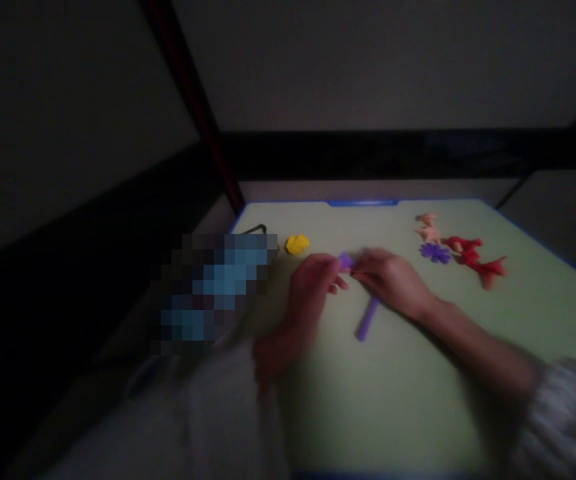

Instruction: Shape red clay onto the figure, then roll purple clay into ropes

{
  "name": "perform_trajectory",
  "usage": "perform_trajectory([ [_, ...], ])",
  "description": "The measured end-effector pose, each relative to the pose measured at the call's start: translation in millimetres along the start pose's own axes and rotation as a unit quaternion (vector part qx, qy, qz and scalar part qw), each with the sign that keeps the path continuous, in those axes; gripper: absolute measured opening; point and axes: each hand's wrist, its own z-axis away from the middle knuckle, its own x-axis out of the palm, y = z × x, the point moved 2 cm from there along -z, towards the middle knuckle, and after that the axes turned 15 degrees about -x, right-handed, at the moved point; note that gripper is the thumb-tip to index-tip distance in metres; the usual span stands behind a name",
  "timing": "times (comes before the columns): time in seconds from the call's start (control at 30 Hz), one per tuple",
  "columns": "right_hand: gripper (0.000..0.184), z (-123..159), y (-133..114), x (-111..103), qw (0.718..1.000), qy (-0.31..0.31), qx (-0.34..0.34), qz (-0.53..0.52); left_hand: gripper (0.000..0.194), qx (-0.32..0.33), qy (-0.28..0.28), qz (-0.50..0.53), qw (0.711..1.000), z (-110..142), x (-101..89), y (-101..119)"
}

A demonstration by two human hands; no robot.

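Pale fabric (pixel 208 413), probably the person's clothing, fills the near left corner, and a patterned sleeve (pixel 563 407) covers the right forearm at the near right edge. Both arms reach from there onto a light green surface (pixel 393 400) with a blue rim.

The left hand (pixel 313 283) and the right hand (pixel 393 277) meet near the middle of the surface. Between their fingertips sits a small purple piece (pixel 347 261), apparently soft modelling clay. The fingers of both hands are closed to a pinch on this piece, thumb against forefinger, 1 hand on each side. This two-sided pinch probably steadies the piece while it is shaped. Motion blur hides the exact finger contact.

A purple stick-shaped tool (pixel 367 320) lies under the right hand, its near end pointing toward the camera. Whether the right palm touches it cannot be told. Its position directly beside the hands keeps it within reach.

A yellow lump (pixel 297 244) rests on the far left of the surface, apart from the hands. On the far right, 4 finished-looking shapes sit grouped clear of the working area: a pink figure (pixel 429 229), a purple flower shape (pixel 435 252), a red shape (pixel 465 248) and a second red shape (pixel 491 269).

A pixelated blue and dark area (pixel 213 293) lies left of the surface. No brand, label or legible writing is visible.
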Motion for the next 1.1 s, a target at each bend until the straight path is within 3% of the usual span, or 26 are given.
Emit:
perform_trajectory([
  [0.1, 0.026, 0, -9, -10, 0.998, 0.051, 0.022, -0.032, 0.018, 0.010, -0.001, -0.015, 1.000, 1, 0.3, 0],
  [0.23, 0.036, 1, -26, -20, 0.978, 0.141, 0.039, -0.151, 0.013, 0.016, -0.025, -0.036, 0.999, 2, 3.0, 1],
  [0.4, 0.041, 3, -40, -15, 0.978, 0.089, 0.001, -0.187, 0.007, 0.018, -0.020, -0.015, 1.000, 3, 4.6, 4],
  [0.53, 0.050, 6, -41, -13, 0.976, 0.115, 0.020, -0.181, 0.007, 0.014, -0.028, -0.015, 0.999, 4, 5.8, 3],
  [0.73, 0.061, 7, -48, -4, 0.973, 0.096, -0.016, -0.210, 0.012, -0.012, -0.026, -0.022, 0.999, 5, 5.1, -1],
  [0.87, 0.053, 4, -47, -14, 0.970, 0.109, -0.020, -0.215, 0.015, -0.005, -0.040, -0.015, 0.999, 7, 6.9, 4],
  [1.0, 0.037, 4, -43, -29, 0.976, 0.151, -0.037, -0.154, 0.015, 0.004, -0.074, -0.010, 0.997, 12, 12.5, 11],
  [1.1, 0.027, 6, -42, -29, 0.982, 0.140, -0.064, -0.108, 0.019, -0.014, -0.103, -0.020, 0.994, 15, 16.2, 12],
])
